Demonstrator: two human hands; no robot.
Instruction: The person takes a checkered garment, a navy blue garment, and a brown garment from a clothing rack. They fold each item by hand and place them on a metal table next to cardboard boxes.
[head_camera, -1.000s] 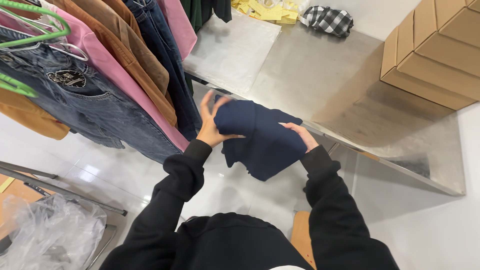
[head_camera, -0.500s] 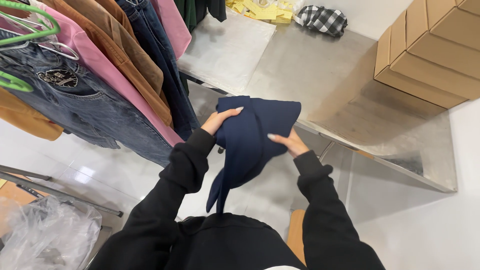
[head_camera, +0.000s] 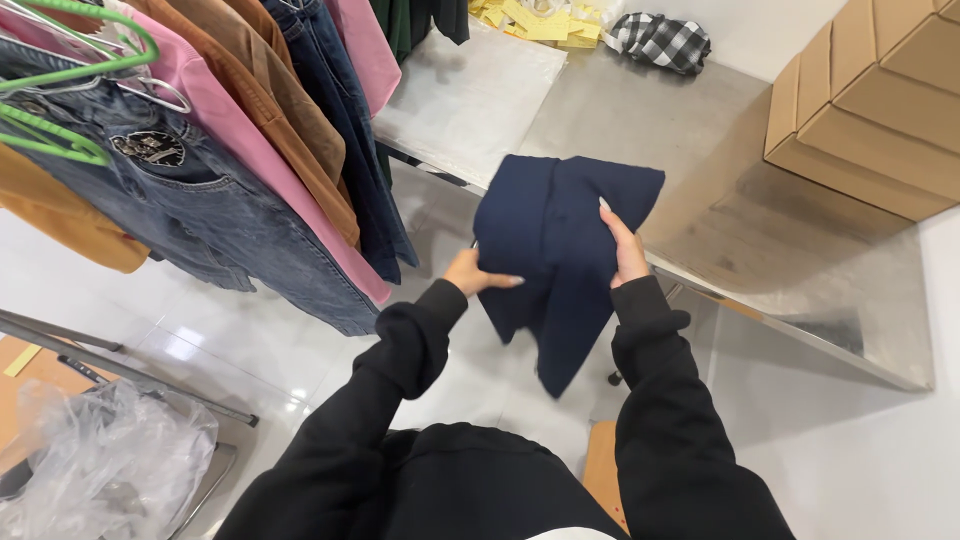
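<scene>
Two hands on one navy garment (head_camera: 560, 250), held mid-air over floor, just short of steel table (head_camera: 760, 230) edge. Left hand (head_camera: 478, 274) flat under lower-left fold at approx 8 o'clock of bundle, fingers spread against cloth. Right hand (head_camera: 622, 243) gripping at 3 o'clock, thumb hidden behind fabric, fingers pinched on a layer. Both closed on cloth, neither wide.

Progress, judged from lay of cloth: upper part doubled over into rough rectangle w/ a visible centre crease, so folding looks partly done. Lower tail hanging loose toward 6 o'clock, pointed and unfolded (sleeve or hem, can't tell which). Edges uneven, not squared. Not set down on anything yet.

Left to do, prob.: tuck hanging tail, square up, rest on a surface.

Around: rack at 10–11 o'clock w/ jeans (head_camera: 190, 210), pink top (head_camera: 270, 150), brown jacket (head_camera: 270, 90) on green hangers (head_camera: 70, 80). Cardboard boxes (head_camera: 880, 100) at 2 o'clock on table. Checked cloth (head_camera: 660, 42) and yellow tags (head_camera: 530, 20) at 12 o'clock, far end of table. Clear plastic bag (head_camera: 100, 460) at 8 o'clock on floor. Black sleeves on both arms.
</scene>
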